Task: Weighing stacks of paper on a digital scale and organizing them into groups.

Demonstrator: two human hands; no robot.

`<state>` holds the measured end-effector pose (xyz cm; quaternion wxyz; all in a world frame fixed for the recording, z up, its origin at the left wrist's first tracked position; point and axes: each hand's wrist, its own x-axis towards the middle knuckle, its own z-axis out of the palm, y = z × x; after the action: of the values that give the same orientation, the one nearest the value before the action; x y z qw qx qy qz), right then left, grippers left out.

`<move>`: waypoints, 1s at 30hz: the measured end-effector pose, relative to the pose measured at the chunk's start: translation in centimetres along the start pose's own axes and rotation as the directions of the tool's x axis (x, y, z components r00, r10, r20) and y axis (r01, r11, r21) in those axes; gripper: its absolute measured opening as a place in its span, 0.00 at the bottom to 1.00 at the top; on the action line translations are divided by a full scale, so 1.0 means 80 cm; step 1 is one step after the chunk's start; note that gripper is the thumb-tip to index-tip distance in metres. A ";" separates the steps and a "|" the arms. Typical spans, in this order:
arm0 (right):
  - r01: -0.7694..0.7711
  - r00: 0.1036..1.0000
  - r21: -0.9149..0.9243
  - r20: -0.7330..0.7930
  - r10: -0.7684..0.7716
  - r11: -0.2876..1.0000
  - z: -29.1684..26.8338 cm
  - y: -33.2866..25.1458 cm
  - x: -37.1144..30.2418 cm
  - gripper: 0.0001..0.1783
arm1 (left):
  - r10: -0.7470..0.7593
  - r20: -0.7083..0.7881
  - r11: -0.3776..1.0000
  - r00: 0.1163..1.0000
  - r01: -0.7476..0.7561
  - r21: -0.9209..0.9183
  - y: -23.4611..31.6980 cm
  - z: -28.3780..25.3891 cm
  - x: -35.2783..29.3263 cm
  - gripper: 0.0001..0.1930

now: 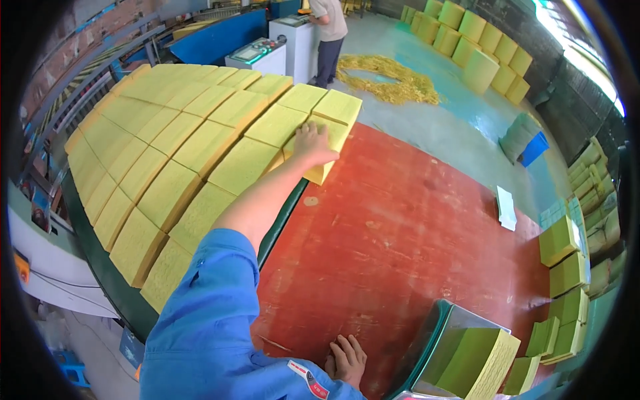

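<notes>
My left hand (pixel 312 143) reaches out to the right end of the nearest row of yellow paper stacks. It grips a stack of yellow paper (pixel 331 131) there, fingers over the top and thumb toward the near side. More yellow stacks (pixel 220 110) stand in close rows on the dark green conveyor belt (pixel 283 217). My right hand (pixel 348 361) lies palm down on the red tabletop (pixel 387 240), holding nothing, fingers a little apart. Beside it a stack of yellow-green paper (pixel 477 360) sits on a metal-topped scale (pixel 437 320).
Several yellow-green stacks (pixel 567 267) line the table's right side, near a white paper sheet (pixel 506 208). Beyond the belt a person (pixel 329 33) stands at a white control cabinet (pixel 263 55). Yellow scraps (pixel 393 77), large yellow rolls (pixel 480 67) and a blue bin (pixel 535 148) are on the floor.
</notes>
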<state>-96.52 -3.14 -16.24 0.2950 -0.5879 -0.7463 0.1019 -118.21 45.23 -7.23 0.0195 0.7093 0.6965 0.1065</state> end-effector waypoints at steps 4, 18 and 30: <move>0.061 0.997 0.024 -0.046 -0.060 0.998 0.002 -0.004 0.001 0.21 | 0.204 -0.007 0.978 0.979 -0.204 -0.041 0.001 0.014 -0.039 0.44; 0.018 0.985 0.307 -0.170 0.036 0.951 -0.142 0.000 -0.001 0.28 | 0.993 0.015 0.117 0.121 -0.917 -0.381 0.100 -0.082 -0.552 0.45; -0.085 0.930 0.476 0.353 -0.102 0.875 -0.164 0.016 -0.100 0.31 | -0.426 0.578 -0.330 0.697 0.475 -0.816 0.112 -0.016 -0.836 0.43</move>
<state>-87.07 -12.81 -8.86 0.2880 -0.4625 -0.7414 0.3917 -110.08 -21.53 -12.66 0.5730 0.1274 0.6025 0.5408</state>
